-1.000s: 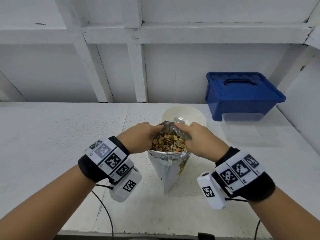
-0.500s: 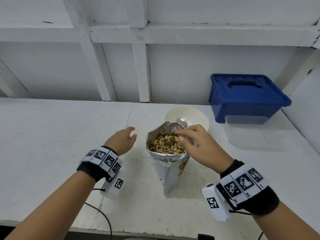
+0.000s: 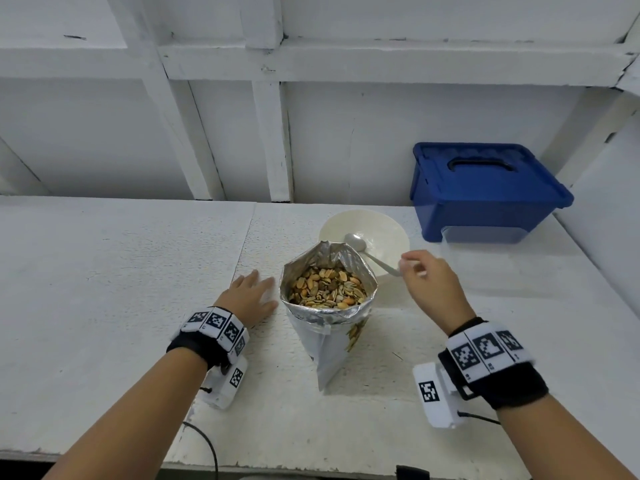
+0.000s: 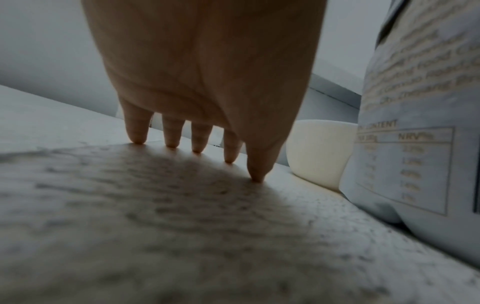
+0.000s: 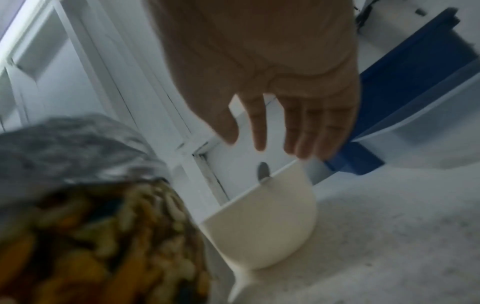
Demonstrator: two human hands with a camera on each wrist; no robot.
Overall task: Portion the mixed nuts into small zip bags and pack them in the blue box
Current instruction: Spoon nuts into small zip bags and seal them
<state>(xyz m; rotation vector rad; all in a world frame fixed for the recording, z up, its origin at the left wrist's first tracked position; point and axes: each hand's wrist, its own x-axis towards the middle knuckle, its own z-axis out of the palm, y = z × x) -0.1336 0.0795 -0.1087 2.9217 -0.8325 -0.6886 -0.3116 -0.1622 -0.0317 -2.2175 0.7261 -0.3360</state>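
An open foil bag of mixed nuts (image 3: 329, 289) stands upright mid-table. Behind it sits a cream bowl (image 3: 381, 230) with a metal spoon (image 3: 356, 241) lying in it. My left hand (image 3: 258, 289) lies flat on the table just left of the bag, its fingertips (image 4: 197, 151) straight and touching the surface. My right hand (image 3: 407, 264) hovers at the spoon's handle end, right of the bag. In the right wrist view that hand (image 5: 261, 144) has straight fingers above the bowl (image 5: 265, 226) and holds nothing. The blue box (image 3: 485, 188) stands lidded at the back right.
A translucent plastic thing (image 3: 485, 233) lies right in front of the blue box. A white wall with beams closes the back, and another wall the right side. The table's front edge (image 3: 311, 465) runs below my wrists. Bare tabletop (image 3: 104, 271) spreads to the left.
Both hands have let go of the bag's rim. The left one dropped onto the table beside the bag. The right one moved right towards the spoon handle.
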